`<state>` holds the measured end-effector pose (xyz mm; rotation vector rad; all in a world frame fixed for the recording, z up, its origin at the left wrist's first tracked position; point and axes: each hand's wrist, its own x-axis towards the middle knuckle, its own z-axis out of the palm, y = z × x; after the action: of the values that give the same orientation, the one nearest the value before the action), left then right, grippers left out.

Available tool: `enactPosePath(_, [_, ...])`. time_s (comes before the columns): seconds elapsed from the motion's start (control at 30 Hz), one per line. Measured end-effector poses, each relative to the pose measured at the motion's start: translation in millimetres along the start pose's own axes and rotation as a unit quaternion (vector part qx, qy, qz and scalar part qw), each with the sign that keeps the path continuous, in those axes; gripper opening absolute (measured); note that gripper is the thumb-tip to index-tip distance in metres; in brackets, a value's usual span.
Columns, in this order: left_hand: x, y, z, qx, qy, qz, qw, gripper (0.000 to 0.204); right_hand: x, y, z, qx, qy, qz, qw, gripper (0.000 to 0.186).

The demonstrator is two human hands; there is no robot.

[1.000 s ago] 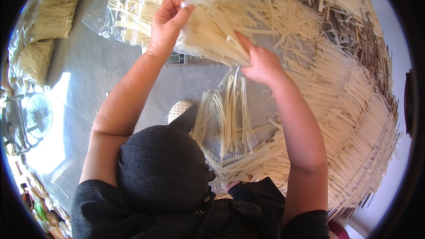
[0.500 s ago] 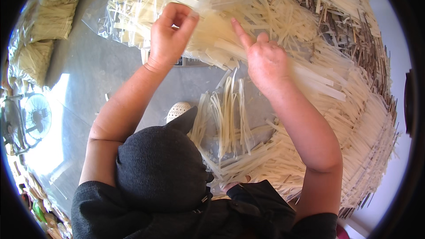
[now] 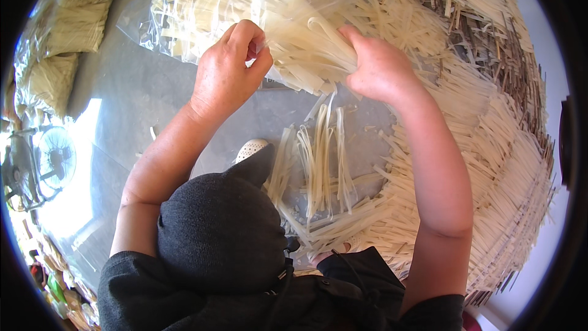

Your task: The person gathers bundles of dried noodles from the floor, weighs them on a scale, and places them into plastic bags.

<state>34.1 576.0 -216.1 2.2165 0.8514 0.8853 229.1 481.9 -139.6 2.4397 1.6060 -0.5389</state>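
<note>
A clear plastic bag (image 3: 184, 40) full of pale, flat dried noodles lies in front of me, its mouth toward the right. My left hand (image 3: 229, 67) is closed in a pinch on the near edge of the bag, with thumb and forefinger curled into a ring. At the bag's mouth my right hand (image 3: 383, 70) closes around the ends of a bunch of flat noodles (image 3: 327, 49); some of its fingers are hidden. The far end of that bunch runs into the bag.
Loose noodles (image 3: 471, 141) are heaped all along the right, with thin brown sticks (image 3: 496, 49) among them. Several folded noodle strands (image 3: 318, 159) lie on the grey floor near my shoe (image 3: 250, 148). Filled bags (image 3: 73, 27) stand far left, above a fan (image 3: 56, 152).
My right hand has gone from a pointing finger above the noodles to closing around the bunch at the bag's mouth. My left hand has come slightly nearer, still pinched.
</note>
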Motion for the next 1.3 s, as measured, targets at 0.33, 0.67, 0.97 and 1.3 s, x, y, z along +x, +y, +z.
enactPosePath(0.33, [-6.0, 1.9, 0.5, 0.008, -0.012, -0.019, 1.0, 0.012, 9.8, -2.5, 35.8, 0.012, 0.093, 0.052, 0.994, 0.079])
enactPosePath(0.67, [-3.6, 3.1, -8.2, 0.01, -0.002, -0.064, 0.998, 0.014, 25.5, 7.6, 36.8, 0.008, 0.137, 0.066, 0.988, 0.077])
enactPosePath(0.97, [-4.1, 13.3, -4.7, -0.057, -0.016, -0.031, 0.998, 0.013, -4.3, -21.8, 99.0, -0.116, 0.328, -0.078, 0.934, 0.061])
enactPosePath(1.3, [9.4, 6.9, -14.3, 0.011, -0.053, 0.047, 0.997, 0.01, 23.0, -21.8, 58.7, -0.081, 0.275, -0.091, 0.954, 0.061])
